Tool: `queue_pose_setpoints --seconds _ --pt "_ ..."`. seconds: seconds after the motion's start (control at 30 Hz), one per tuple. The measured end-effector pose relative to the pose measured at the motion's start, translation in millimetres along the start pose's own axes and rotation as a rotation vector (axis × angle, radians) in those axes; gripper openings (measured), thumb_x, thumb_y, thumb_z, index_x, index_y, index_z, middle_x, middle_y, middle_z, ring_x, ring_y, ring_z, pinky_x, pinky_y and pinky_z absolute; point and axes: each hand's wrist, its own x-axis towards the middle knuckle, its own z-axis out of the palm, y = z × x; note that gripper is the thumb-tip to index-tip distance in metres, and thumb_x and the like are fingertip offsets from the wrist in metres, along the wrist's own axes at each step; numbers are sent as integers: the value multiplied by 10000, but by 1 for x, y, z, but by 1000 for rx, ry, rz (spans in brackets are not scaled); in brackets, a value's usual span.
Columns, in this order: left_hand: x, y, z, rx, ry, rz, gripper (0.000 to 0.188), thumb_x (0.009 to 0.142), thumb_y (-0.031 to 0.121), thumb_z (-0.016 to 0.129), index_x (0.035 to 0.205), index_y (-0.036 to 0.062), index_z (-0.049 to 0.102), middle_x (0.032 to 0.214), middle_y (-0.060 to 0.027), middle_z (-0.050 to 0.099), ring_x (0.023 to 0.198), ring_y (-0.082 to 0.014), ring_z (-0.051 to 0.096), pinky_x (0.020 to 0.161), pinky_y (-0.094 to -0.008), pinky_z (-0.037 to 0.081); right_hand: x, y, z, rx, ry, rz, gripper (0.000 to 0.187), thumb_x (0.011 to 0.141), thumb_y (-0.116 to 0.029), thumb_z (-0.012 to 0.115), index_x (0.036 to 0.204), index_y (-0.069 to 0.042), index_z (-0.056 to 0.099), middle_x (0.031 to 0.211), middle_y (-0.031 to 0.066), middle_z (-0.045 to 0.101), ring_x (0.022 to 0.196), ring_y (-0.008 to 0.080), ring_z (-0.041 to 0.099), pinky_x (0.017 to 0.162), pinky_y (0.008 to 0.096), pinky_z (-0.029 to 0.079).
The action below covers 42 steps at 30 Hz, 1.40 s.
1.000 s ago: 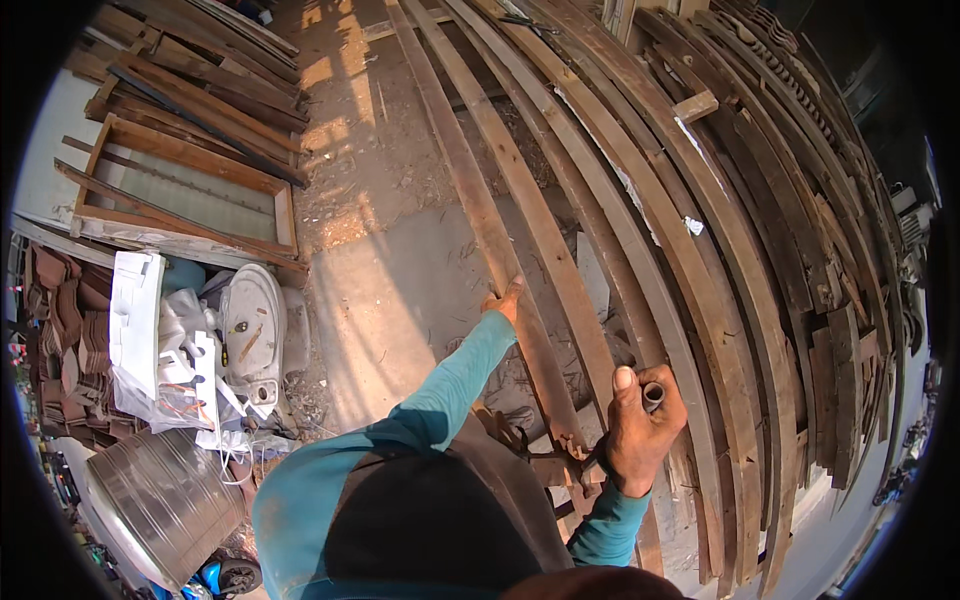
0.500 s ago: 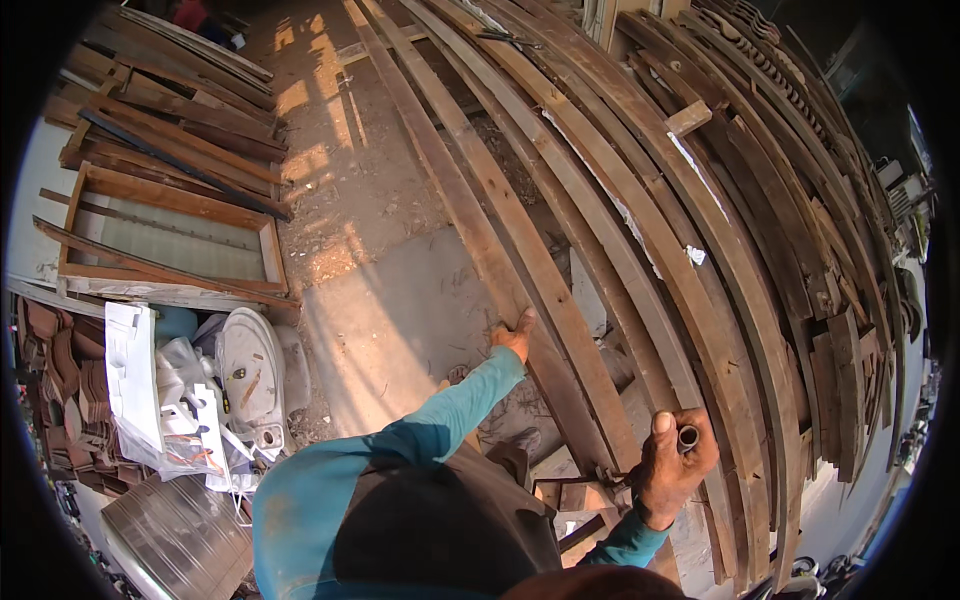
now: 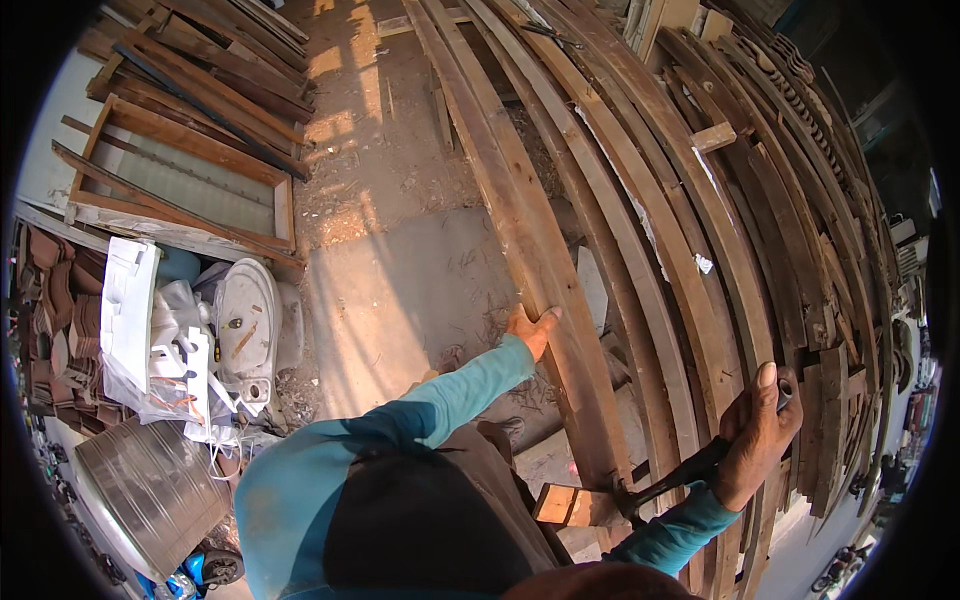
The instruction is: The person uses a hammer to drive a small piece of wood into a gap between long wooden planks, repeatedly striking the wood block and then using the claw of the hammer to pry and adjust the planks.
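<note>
My left hand (image 3: 533, 330) grips the left edge of a long brown wooden beam (image 3: 575, 375), thumb on top and the other fingers partly hidden down its side. My right hand (image 3: 757, 440) is closed around the dark handle of a hammer (image 3: 690, 468), whose hollow round end pokes out above the fist. The hammer's metal head (image 3: 629, 502) is low, at the near end of the beam, beside a short wood block (image 3: 577, 506); whether it touches the beam I cannot tell.
More long beams (image 3: 690, 300) run side by side to the right, with stacked planks (image 3: 830, 400) beyond. Pliers (image 3: 552, 36) lie on the far beams. At left are a framed glass panel (image 3: 190, 185), a dirty white toilet (image 3: 250, 325), roof tiles (image 3: 60, 330) and a ribbed metal drum (image 3: 150, 490).
The gripped beam has shifted right, against its neighbour, with my left hand on it. My right hand has swung right and up, bringing the hammer's handle into view. The whole view has shifted somewhat.
</note>
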Motion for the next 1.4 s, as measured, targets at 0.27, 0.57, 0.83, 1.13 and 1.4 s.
queue_pose_setpoints --seconds 0.27,0.57,0.83,1.13,1.4 --pt "8 13 -23 -37 -47 47 630 888 407 732 1260 -77 578 1223 -230 654 1141 -298 628 973 -422 495 0 -15 32 71 -68 -35 417 946 -392 731 799 -83 494 562 -58 370 441 27 313 401 223 204" --pt "53 17 -36 -145 -171 113 642 885 417 731 1270 -65 553 1205 -207 648 1121 -271 629 962 -410 497 -1 -58 72 -85 13 -199 414 977 -397 693 797 -98 471 568 -83 340 458 -1 272 413 216 157" --pt "52 -2 -24 -913 -306 -19 806 783 573 775 1374 76 544 1266 -115 626 1151 -260 609 999 -427 492 -50 -82 60 -114 7 -252 403 1002 -412 652 813 -93 494 539 -61 363 426 23 312 397 223 188" --pt "1 -57 -5 -1005 -13 39 589 745 368 813 1142 -31 638 1027 -155 694 925 -276 691 804 -431 572 -100 -58 3 -37 -159 -314 420 1000 -434 648 763 -139 468 564 -80 299 443 28 277 403 222 212" --pt "-91 -55 -25 -821 110 83 623 731 339 837 1155 -49 598 1024 -136 683 891 -251 663 782 -416 550 -99 -25 -96 206 -189 -163 430 977 -493 659 791 -138 504 574 -82 297 435 34 276 393 218 233"
